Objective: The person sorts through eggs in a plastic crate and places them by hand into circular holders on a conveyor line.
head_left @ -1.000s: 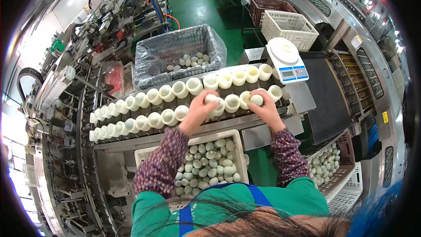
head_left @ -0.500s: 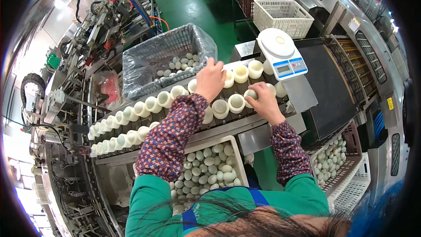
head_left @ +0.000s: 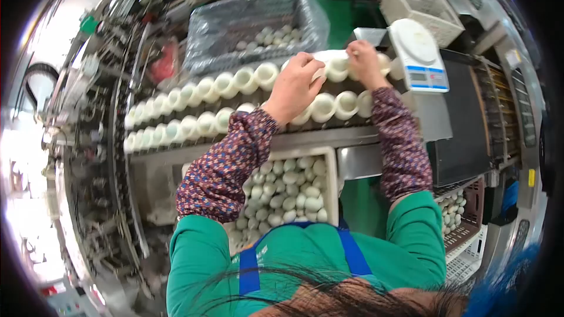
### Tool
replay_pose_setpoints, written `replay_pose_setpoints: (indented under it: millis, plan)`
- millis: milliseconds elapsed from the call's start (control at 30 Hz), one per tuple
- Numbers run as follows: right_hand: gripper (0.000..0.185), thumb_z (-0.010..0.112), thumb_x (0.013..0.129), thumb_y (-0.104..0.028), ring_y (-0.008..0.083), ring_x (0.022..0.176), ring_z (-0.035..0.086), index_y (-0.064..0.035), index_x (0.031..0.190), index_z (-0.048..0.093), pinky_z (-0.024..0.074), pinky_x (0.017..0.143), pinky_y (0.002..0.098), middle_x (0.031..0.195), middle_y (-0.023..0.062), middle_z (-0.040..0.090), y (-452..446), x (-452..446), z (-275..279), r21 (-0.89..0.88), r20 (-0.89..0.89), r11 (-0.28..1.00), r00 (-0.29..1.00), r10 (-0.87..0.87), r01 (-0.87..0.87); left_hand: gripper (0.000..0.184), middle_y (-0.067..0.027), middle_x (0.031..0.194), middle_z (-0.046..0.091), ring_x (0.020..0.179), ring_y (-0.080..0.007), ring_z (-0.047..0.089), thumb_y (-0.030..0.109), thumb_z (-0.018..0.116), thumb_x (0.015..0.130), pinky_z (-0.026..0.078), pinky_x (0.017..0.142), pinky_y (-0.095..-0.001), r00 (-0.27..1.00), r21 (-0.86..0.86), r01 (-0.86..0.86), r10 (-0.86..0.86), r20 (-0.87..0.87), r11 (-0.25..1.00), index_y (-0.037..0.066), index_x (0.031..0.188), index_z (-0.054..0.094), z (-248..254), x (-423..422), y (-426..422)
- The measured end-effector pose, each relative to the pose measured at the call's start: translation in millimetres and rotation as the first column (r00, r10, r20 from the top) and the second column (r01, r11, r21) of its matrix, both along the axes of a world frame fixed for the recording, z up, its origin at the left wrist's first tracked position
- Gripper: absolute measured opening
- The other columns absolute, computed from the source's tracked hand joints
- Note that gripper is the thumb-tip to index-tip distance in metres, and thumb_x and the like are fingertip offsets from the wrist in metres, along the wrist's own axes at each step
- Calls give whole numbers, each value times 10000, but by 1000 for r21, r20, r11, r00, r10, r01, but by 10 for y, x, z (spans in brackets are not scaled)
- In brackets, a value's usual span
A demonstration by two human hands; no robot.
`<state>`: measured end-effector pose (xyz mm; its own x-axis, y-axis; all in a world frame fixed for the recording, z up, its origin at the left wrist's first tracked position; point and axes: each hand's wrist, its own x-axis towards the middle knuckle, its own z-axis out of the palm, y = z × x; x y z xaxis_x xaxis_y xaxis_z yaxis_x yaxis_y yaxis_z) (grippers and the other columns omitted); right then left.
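Observation:
Two rows of white cups run along a conveyor, several with a pale egg inside. Over the rows, my left hand is closed, its fingers curled beside a cup of the back row; whatever is in them is hidden. My right hand reaches across to the back row, closed, with its fingertips pinched above the cups near the scale. I cannot make out what it holds. In the front row, an open cup stands below and between my hands.
A crate of eggs sits in front of my body. Behind the conveyor is a plastic-lined crate with some eggs. A digital scale stands right of the cups. Machinery lies left, another egg crate lower right.
My right hand has left an egg in the front row and moved away to the back row. My left hand has come lower, toward the space between the rows. The view has shifted.

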<state>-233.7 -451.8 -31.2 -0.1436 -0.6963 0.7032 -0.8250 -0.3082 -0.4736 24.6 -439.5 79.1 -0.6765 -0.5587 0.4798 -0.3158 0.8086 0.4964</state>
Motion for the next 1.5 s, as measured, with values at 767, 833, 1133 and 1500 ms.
replay_pose_setpoints:
  millis: [767, 833, 1133, 1500]
  plan:
    - [466, 790, 757, -370, 410, 1034, 595, -108, 1118, 657, 537, 812, 462, 1066, 175, 584, 2681, 2330, -161, 902, -236, 423, 727, 644, -81, 840, -275, 1360, 496, 1264, -426, 484, 305, 752, 789, 394, 1084, -445, 814, 601, -453, 30, 580, 658, -15, 1465, 369, -1211, 2519, 3007]
    - [525, 791, 755, -383, 424, 1058, 591, -163, 1209, 646, 535, 850, 472, 1147, 207, 547, 2566, 2331, -180, 966, -43, 220, 753, 657, -136, 852, -265, 1358, 504, 1246, -426, 494, 306, 762, 771, 403, 1070, -449, 862, 643, -414, 49, 505, 644, -8, 1463, 378, -1494, 2445, 3035]
    - [540, 790, 734, -402, 398, 1007, 661, -209, 1224, 670, 542, 886, 462, 1308, 268, 483, 2486, 2350, -417, 956, 86, 105, 608, 789, -272, 862, -275, 1274, 490, 1125, -431, 562, 373, 807, 726, 485, 936, -472, 706, 492, -583, 103, 701, 646, 56, 1430, 423, -1317, 1886, 3110]
    - [525, 744, 727, -444, 348, 901, 697, -65, 1089, 722, 564, 794, 439, 970, 260, 705, 2327, 2296, -540, 885, 227, 63, 544, 808, -461, 644, -264, 1172, 572, 917, -420, 671, 210, 737, 715, 551, 732, -516, 603, 405, -787, 442, 665, 465, 95, 1314, 534, -1467, 1351, 3342]
